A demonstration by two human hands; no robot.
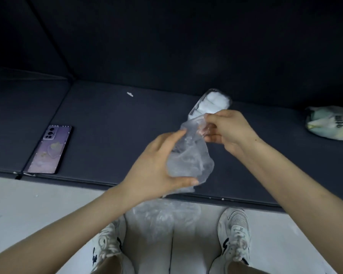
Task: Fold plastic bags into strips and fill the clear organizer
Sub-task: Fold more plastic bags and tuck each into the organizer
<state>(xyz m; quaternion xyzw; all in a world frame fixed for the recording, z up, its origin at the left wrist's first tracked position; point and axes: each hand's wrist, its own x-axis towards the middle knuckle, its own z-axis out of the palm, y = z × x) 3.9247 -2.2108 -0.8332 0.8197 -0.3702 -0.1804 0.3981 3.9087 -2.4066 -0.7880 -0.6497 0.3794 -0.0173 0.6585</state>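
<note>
Our shoes (235,232), our left fingers (176,135) and right fingers (214,116) curled round one plastic bag (188,159), just in front of the clear organizer (210,102)

Left hand (154,165), right hand (232,129) bare; forearms (67,224) uncovered up to frame edge. Lower centre: white laced sneakers (235,234), black side marks, "36" on right tongue.
</note>
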